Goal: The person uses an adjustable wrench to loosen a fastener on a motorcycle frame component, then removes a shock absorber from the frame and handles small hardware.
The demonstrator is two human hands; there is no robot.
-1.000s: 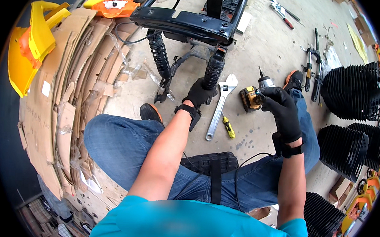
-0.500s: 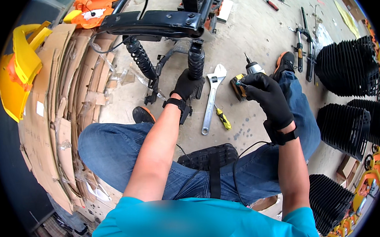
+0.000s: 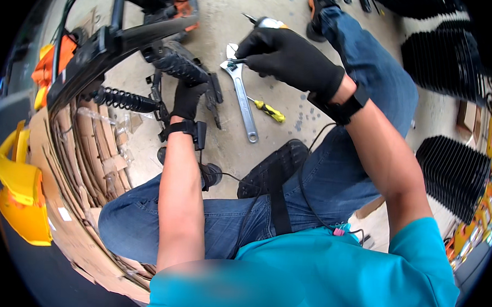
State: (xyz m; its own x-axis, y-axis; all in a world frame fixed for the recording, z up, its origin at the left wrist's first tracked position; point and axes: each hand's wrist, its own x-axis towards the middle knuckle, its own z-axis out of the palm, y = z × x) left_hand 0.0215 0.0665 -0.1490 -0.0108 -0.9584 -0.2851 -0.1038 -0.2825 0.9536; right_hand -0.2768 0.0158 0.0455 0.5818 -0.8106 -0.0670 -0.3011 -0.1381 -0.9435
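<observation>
Head view: a black shock absorber (image 3: 179,65) sits left of the wrench (image 3: 241,99), the left hand (image 3: 189,99) against its lower end; those fingers are partly hidden, so whether they grip cannot be told. Over the wrench's head, the right hand (image 3: 295,60) pinches a small dark piece (image 3: 240,61). Just right of the wrench lies a yellow screwdriver (image 3: 269,111); beyond the wrench is a partly covered drill (image 3: 269,23). Farther left stands the black frame (image 3: 101,45).

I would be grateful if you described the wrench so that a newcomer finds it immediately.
From the black frame at upper left, look right past the left hand to the floor. The wrench lies there: long and silver, unlike the shorter, yellow-handled screwdriver beside it.
</observation>
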